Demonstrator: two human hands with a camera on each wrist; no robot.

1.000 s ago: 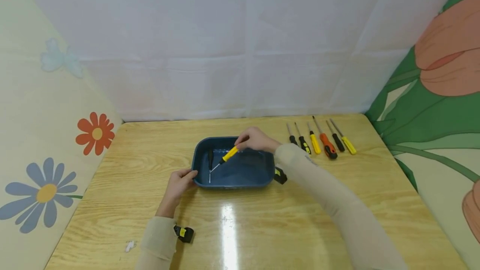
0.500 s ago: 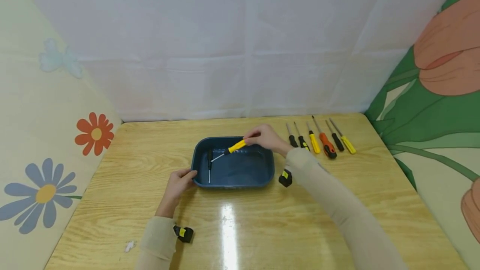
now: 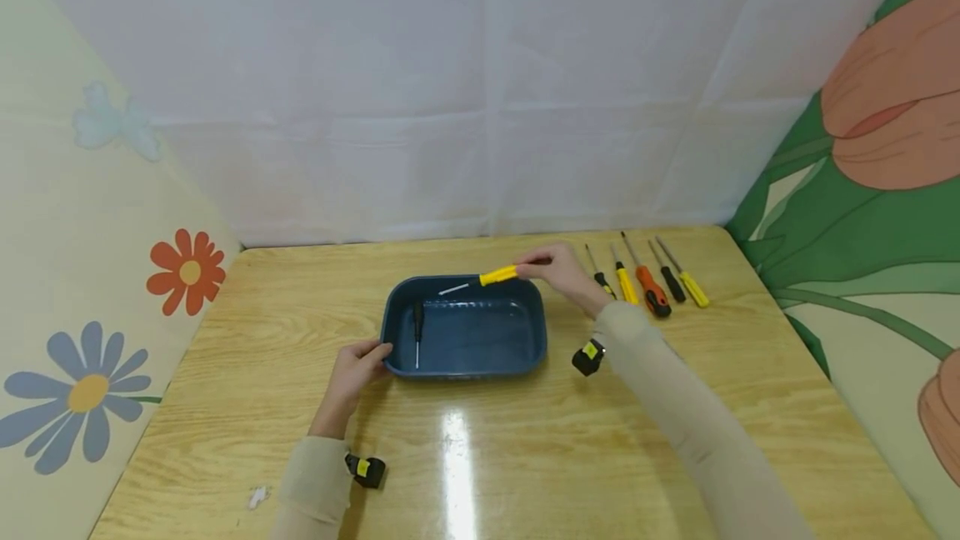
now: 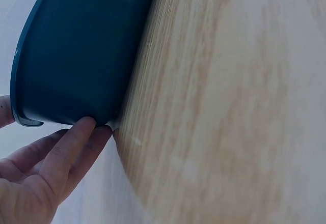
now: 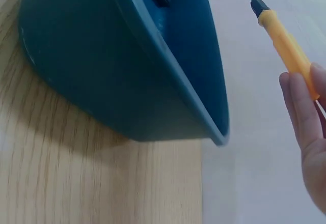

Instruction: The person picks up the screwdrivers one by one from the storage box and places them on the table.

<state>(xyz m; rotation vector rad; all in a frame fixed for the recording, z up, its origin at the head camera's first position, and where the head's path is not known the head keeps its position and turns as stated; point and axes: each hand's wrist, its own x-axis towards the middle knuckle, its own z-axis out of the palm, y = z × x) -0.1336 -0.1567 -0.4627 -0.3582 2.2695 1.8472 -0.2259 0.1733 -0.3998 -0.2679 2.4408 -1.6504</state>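
At the left end of a dark blue plastic bin (image 3: 487, 338), my left hand (image 3: 352, 369) holds the wall, thumb over the rim and fingers (image 4: 71, 155) against the outside. My right hand (image 3: 558, 269) pinches a yellow-handled screwdriver (image 3: 498, 275) near the end of its handle. Its shaft points left, over the bin's back part and above the rim in the right wrist view. Inside the bin, a black-handled screwdriver (image 3: 418, 322) lies along the left side.
Several screwdrivers lie in a row at the table's back right, among them an orange and black one (image 3: 652, 290) and a yellow one (image 3: 694, 288). My right hand and sleeve cover part of this row. A white wall (image 3: 337, 107) rises behind the table.
My right hand has moved right and back with the yellow screwdriver, whose tip has lifted away from the black one and swung nearly level. The left hand and bin stay put.
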